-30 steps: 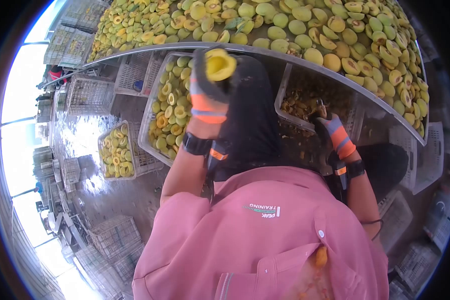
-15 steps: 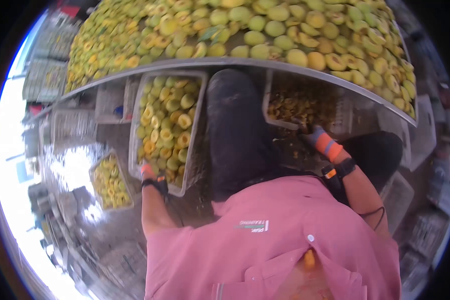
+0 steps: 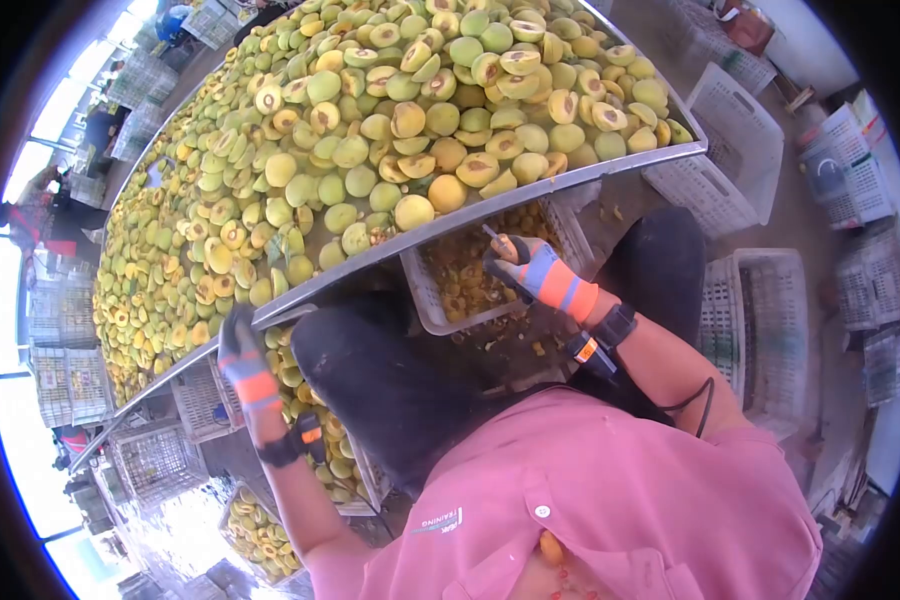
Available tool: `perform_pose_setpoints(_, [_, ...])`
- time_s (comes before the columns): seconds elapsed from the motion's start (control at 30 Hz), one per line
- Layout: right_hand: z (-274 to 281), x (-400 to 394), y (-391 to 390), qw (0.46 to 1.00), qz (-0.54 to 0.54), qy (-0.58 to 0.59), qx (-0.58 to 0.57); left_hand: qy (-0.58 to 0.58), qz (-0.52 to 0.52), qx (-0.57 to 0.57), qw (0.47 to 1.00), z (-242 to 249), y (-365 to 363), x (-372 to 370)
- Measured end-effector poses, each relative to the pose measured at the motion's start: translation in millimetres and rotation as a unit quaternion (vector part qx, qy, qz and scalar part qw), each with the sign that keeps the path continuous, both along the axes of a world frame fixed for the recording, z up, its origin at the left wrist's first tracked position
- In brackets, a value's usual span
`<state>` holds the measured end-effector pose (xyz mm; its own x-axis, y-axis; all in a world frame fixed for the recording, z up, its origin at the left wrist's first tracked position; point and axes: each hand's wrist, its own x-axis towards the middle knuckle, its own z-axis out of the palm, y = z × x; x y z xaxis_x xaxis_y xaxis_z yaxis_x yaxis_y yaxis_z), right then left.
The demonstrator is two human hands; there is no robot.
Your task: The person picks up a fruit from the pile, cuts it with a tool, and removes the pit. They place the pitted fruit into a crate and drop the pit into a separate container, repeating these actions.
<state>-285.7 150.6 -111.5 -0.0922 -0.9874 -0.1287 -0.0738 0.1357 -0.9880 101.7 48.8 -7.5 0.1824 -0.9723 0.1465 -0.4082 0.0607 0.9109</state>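
Halved and whole yellow-green fruits (image 3: 350, 150) cover a metal-edged table (image 3: 490, 205). My left hand (image 3: 245, 360), gloved in grey and orange, is at the table's front edge above a crate of fruit halves (image 3: 340, 465); its fingers are blurred. My right hand (image 3: 535, 272), in a similar glove, is closed on a small tool with a thin metal tip (image 3: 493, 234). It is over the right side of a white crate (image 3: 440, 310) holding brown and yellow scraps. Most of the tool is hidden by the fingers.
Under the table edge are my knees (image 3: 355, 350). White crates (image 3: 770, 330) stand at the right, with another at the upper right (image 3: 735, 140). A smaller crate of fruit (image 3: 260, 530) and a grey crate (image 3: 155, 460) are at the lower left. People show at the far left.
The view has turned and shifted. My left hand has risen from the fruit crate to the table's edge. My right hand has lifted from beside the scrap crate, and the tool tip now shows.
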Motion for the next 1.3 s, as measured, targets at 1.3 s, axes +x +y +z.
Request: perform_pose_setpoints(1.3, [45.6,4.0,-3.6,0.904,-0.037,-0.424,0.037,0.131,-0.31,-0.091,0.937,-55.3,31.9,-269.6])
